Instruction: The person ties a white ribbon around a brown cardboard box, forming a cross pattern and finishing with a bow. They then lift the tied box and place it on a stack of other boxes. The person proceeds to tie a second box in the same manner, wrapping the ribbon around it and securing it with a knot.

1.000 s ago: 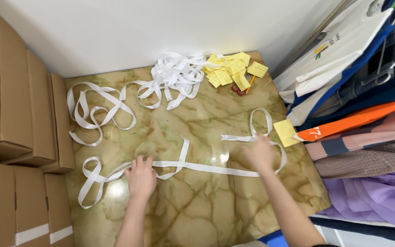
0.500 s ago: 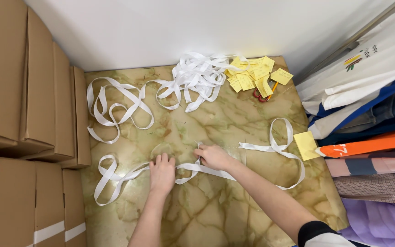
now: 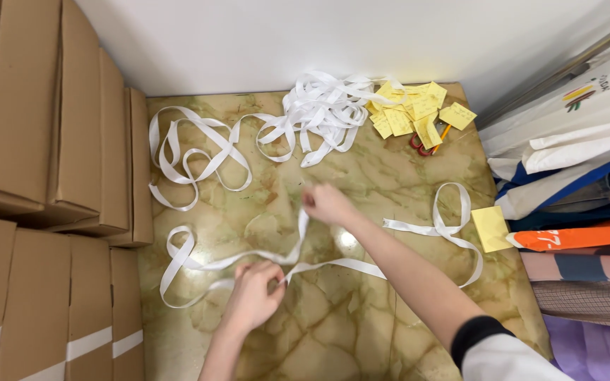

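A long white ribbon (image 3: 199,262) lies in loops across a green-and-tan marbled tabletop (image 3: 361,331). My left hand (image 3: 255,295) pinches the ribbon near the table's front, where two runs of it cross. My right hand (image 3: 326,203) is raised a little farther back and grips a strand that rises from the left hand's spot. The ribbon runs on to the right into a loop (image 3: 450,219) beside a single yellow note (image 3: 490,228). More ribbon loops (image 3: 192,152) lie at the back left.
A heap of white ribbon (image 3: 326,106) and several yellow notes (image 3: 411,113) over red-handled scissors (image 3: 423,144) lie at the back. Cardboard boxes (image 3: 51,141) line the left edge. Folded clothes and bags (image 3: 580,176) are stacked on the right. A white wall stands behind.
My right hand moved left from the loop on the right to the middle, then lifted a ribbon strand toward the back. My left hand stayed on the ribbon and closed on it.
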